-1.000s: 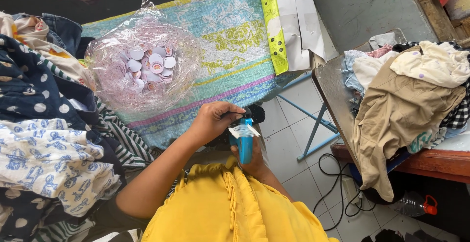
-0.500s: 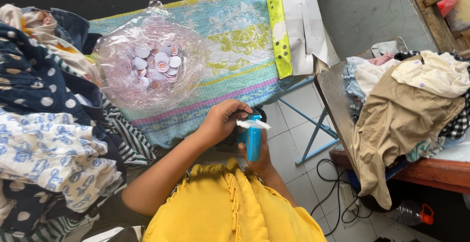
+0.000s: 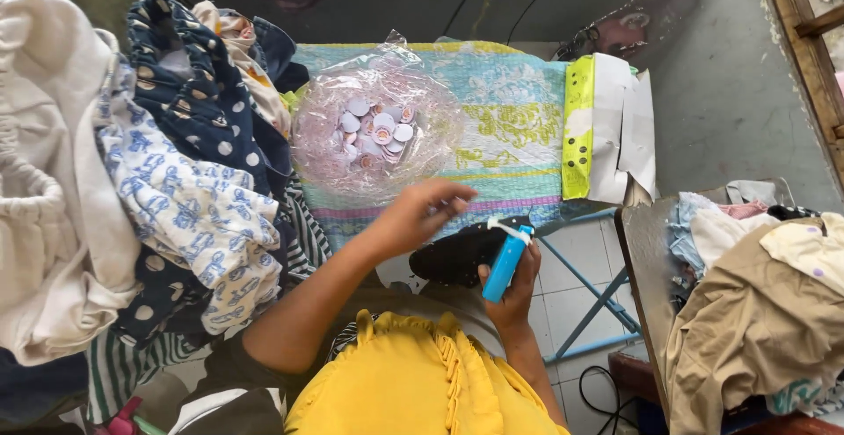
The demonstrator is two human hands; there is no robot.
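The right hand (image 3: 514, 290) was closed around a blue tagging tool (image 3: 505, 263), held upright over a black cloth (image 3: 462, 250). Just to its left, the left hand (image 3: 420, 215) hovered with loosely curled fingers and held nothing. Beyond that hand lay a clear plastic bag of round tags (image 3: 376, 131) on the patterned cloth (image 3: 510, 127).

— What carries it all?

— A table (image 3: 527, 149) under a turquoise cloth with yellow-green patterns and a pink stripe near its front edge; blue folding legs show beneath, over a pale tiled floor (image 3: 580, 268).

— And on the cloth?

— A crumpled clear plastic bag (image 3: 374, 136) of round pale discs sits left of the middle. A heap of clothes (image 3: 189, 180), navy with white dots and white with blue print, lies at the left end. A flattened yellow-green and white carton (image 3: 607, 127) lies at the right end.

— Anything alongside?

— A second table (image 3: 642, 259), dark-topped, stands to the right, piled with tan and white garments (image 3: 765, 312).
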